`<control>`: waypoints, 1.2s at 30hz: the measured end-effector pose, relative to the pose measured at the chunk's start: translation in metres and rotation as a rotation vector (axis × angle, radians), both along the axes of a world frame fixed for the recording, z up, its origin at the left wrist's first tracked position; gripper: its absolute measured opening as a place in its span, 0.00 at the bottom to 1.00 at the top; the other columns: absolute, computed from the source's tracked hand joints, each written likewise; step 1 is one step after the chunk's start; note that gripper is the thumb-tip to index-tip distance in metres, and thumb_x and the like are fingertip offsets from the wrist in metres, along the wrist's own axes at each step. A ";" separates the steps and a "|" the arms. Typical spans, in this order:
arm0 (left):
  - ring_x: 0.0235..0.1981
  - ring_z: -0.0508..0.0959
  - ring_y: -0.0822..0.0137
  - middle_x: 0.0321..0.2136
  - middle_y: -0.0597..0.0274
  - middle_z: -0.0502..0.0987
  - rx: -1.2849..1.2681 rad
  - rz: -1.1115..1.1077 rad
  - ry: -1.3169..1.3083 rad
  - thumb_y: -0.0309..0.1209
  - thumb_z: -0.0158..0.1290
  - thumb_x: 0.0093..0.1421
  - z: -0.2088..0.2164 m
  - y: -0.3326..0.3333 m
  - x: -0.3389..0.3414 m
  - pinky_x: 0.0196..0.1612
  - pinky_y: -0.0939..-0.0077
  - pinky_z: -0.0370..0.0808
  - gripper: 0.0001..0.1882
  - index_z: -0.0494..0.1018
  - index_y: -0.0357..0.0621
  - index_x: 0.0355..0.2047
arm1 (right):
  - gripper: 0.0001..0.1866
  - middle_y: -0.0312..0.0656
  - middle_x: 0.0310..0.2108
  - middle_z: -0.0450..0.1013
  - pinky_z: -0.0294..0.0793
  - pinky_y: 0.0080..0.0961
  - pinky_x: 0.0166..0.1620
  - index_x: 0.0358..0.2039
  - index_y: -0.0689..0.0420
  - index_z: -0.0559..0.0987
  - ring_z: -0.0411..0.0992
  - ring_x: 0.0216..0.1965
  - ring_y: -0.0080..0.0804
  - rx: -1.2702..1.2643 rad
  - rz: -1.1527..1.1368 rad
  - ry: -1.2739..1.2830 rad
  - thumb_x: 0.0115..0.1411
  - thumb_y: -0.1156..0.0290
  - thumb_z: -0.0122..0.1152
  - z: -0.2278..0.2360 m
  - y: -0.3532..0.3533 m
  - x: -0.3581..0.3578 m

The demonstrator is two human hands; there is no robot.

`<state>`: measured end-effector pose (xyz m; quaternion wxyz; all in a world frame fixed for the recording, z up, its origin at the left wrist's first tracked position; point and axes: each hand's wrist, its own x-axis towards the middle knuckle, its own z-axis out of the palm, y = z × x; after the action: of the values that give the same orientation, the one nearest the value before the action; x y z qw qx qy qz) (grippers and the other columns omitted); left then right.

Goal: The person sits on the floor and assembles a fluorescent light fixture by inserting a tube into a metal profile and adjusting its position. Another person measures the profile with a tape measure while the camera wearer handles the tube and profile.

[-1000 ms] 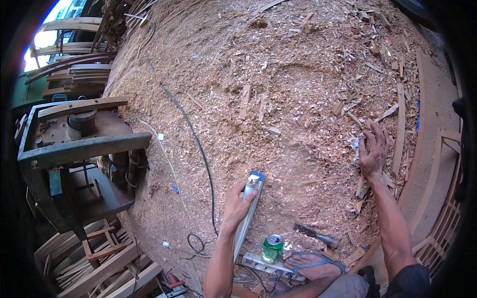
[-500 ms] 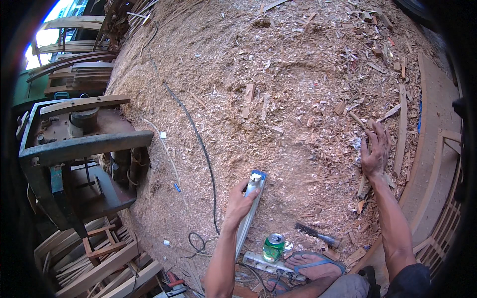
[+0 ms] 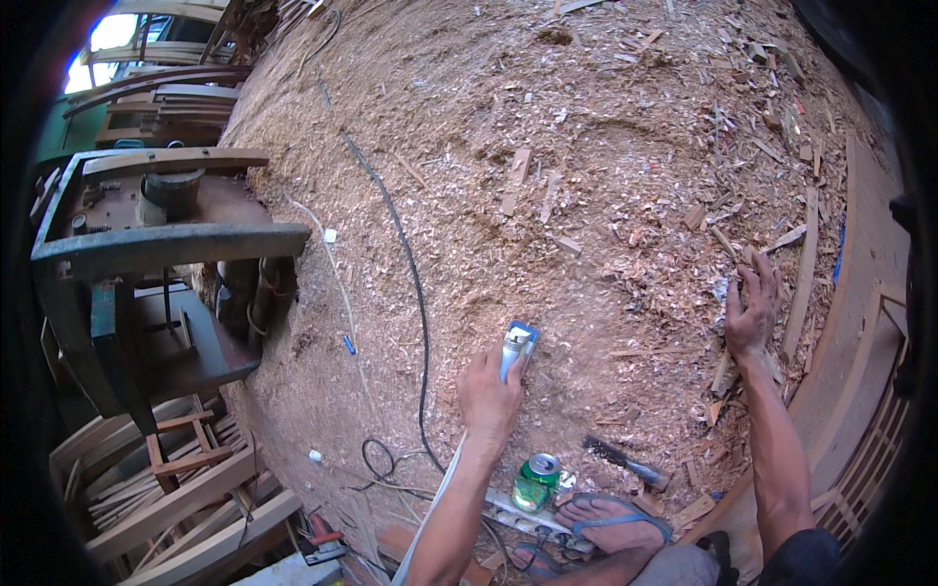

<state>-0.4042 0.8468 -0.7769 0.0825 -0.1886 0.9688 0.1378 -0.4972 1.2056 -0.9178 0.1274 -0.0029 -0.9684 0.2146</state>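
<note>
My left hand (image 3: pixel 491 396) is closed around a long, pale bar with a blue end (image 3: pixel 528 332). A light cylindrical piece with a white top (image 3: pixel 515 344) shows at that end between my fingers. My forearm hides most of the bar, so its exact kind is unclear. Over the wood shavings at the right, my right hand (image 3: pixel 751 313) has its fingers apart and nothing visible in its grasp. A thin wood stick (image 3: pixel 724 243) lies by its fingertips. Below and between my hands stand a green drink can (image 3: pixel 536 482) and, lying down, a dark tool (image 3: pixel 625 462).
Wood shavings (image 3: pixel 469 225) spread across the floor. A black cable (image 3: pixel 410 264) winds along the left. Beside my sandalled foot (image 3: pixel 616 523) lies a power strip (image 3: pixel 508 508). A metal-framed machine (image 3: pixel 176 239) and stacked timber (image 3: pixel 186 498) stand at left; a long board (image 3: pixel 865 225) borders the right.
My left hand has turned, with the bar now lying behind my forearm. The view has shifted slightly; my right hand remains at the same scraps.
</note>
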 end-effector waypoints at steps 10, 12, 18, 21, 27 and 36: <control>0.41 0.73 0.51 0.37 0.50 0.73 -0.009 0.017 0.043 0.38 0.56 0.61 -0.024 -0.007 0.012 0.44 0.56 0.70 0.22 0.75 0.41 0.54 | 0.16 0.42 0.64 0.63 0.46 0.45 0.70 0.49 0.54 0.75 0.56 0.68 0.40 0.027 0.020 -0.006 0.60 0.68 0.58 -0.005 0.002 0.000; 0.41 0.73 0.51 0.37 0.50 0.73 0.001 0.017 0.036 0.39 0.56 0.61 -0.028 -0.009 0.014 0.45 0.56 0.70 0.23 0.74 0.42 0.54 | 0.16 0.43 0.64 0.63 0.47 0.45 0.70 0.49 0.54 0.75 0.56 0.68 0.40 0.038 0.021 -0.006 0.60 0.69 0.58 -0.006 0.003 0.001; 0.41 0.73 0.51 0.38 0.51 0.72 -0.032 0.026 0.091 0.42 0.56 0.61 -0.035 -0.011 0.016 0.45 0.55 0.69 0.23 0.75 0.44 0.54 | 0.15 0.44 0.63 0.64 0.47 0.46 0.70 0.48 0.54 0.76 0.58 0.67 0.41 0.024 0.007 0.022 0.60 0.70 0.58 -0.005 0.001 0.001; 0.43 0.73 0.51 0.39 0.51 0.72 -0.065 0.043 0.059 0.44 0.56 0.61 -0.027 -0.005 0.016 0.47 0.53 0.67 0.26 0.73 0.46 0.56 | 0.15 0.44 0.63 0.65 0.48 0.46 0.70 0.48 0.54 0.76 0.59 0.67 0.41 0.017 0.008 0.028 0.60 0.69 0.59 -0.003 0.001 0.000; 0.55 0.71 0.47 0.52 0.46 0.72 -0.019 0.041 0.053 0.47 0.56 0.62 0.020 -0.021 0.070 0.58 0.50 0.63 0.30 0.69 0.43 0.59 | 0.15 0.43 0.63 0.64 0.47 0.45 0.70 0.47 0.55 0.76 0.56 0.68 0.40 -0.022 0.029 0.043 0.59 0.67 0.59 -0.011 0.006 0.002; 0.45 0.76 0.44 0.40 0.43 0.78 -0.145 0.080 -0.271 0.38 0.57 0.58 0.132 -0.151 0.342 0.52 0.52 0.69 0.16 0.77 0.41 0.42 | 0.15 0.51 0.46 0.75 0.69 0.39 0.54 0.44 0.60 0.79 0.72 0.50 0.45 -0.426 -0.068 0.079 0.59 0.67 0.62 0.033 0.009 -0.010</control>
<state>-0.0624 0.6959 -0.6449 0.1933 -0.2493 0.9479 0.0438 -0.5068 1.2149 -0.8846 0.1691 -0.0541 -0.8947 0.4098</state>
